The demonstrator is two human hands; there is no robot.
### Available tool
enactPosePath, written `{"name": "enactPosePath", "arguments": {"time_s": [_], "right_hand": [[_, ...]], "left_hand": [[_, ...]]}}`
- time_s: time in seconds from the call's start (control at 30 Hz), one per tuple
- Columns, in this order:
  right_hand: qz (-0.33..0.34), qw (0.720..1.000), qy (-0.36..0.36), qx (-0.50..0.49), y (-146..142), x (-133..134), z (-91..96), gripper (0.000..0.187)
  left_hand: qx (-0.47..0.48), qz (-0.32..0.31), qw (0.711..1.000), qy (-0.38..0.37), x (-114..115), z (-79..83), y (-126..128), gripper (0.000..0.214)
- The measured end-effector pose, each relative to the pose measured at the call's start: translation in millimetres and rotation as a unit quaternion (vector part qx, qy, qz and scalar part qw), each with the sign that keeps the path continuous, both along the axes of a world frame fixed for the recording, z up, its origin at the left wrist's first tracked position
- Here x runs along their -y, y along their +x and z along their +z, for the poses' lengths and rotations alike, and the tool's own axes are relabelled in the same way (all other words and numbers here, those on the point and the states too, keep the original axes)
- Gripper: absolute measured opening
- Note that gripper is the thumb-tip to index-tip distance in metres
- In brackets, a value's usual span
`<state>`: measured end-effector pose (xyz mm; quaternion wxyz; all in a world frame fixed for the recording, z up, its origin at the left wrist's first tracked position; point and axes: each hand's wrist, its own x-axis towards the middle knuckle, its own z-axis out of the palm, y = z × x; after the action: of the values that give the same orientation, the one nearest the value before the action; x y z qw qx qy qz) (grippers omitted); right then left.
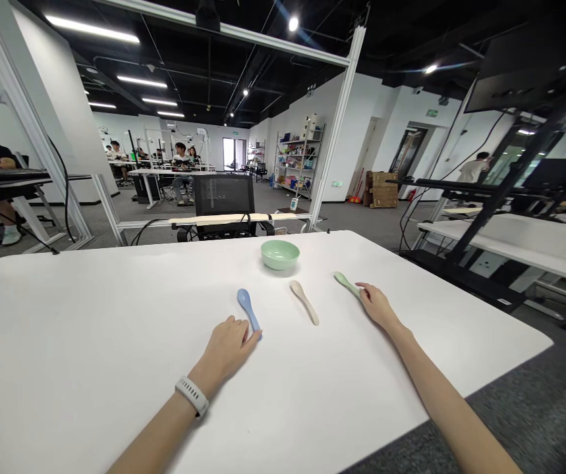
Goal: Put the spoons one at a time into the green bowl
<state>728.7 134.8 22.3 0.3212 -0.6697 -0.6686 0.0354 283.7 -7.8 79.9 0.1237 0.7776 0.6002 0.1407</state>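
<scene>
LIVE | left hand [228, 349]: fingers lightly curled on blue plastic spoon [248, 309] handle, grip unclear | right hand [376, 306]: fingertips on pale green spoon [346, 283] handle, grip unclear | beige spoon [305, 303] between, untouched | handles angled nearward, within reach | mint-green bowl [279, 255] far, on white table [89, 329]

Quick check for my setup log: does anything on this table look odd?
Nothing stands out. The pale green bowl sits upright, and the blue spoon, beige spoon and green spoon lie intact on the white table. No spill is visible. The spoons sit at slightly different angles, but nothing looks wrong.
</scene>
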Motion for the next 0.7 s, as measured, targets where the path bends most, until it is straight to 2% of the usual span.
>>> {"name": "enactPosePath", "arguments": {"time_s": [0.3, 0.43, 0.5, 0.57, 0.63, 0.7], "right_hand": [[0.005, 1.0, -0.004, 0.006, 2, -1, -1.4, 0.053], [0.003, 1.0, 0.023, 0.012, 4, -2, -3.2, 0.05], [-0.004, 0.998, 0.054, 0.024, 3, -4, -1.3, 0.048], [-0.001, 0.995, 0.09, 0.034, -4, -6, 3.1, 0.045], [0.024, 0.993, 0.112, 0.037, -17, -9, 9.5, 0.043], [0.066, 0.991, 0.109, 0.038, -36, -12, 16.6, 0.042]], "left_hand": [[0.008, 0.003, 1.0, 0.005, 1, -0.8, 1, 0.04], [0.016, 0.007, 1.0, 0.001, -2, 7.5, -8, 0.046], [0.016, 0.025, 1.0, 0.006, -3, 17.1, -22, 0.049], [0.011, 0.053, 0.998, 0.019, -4, 28.0, -47, 0.049], [0.003, 0.084, 0.996, 0.037, -2, 36.0, -83, 0.049], [-0.015, 0.12, 0.99, 0.068, 2, 36.9, -126, 0.05]]}}
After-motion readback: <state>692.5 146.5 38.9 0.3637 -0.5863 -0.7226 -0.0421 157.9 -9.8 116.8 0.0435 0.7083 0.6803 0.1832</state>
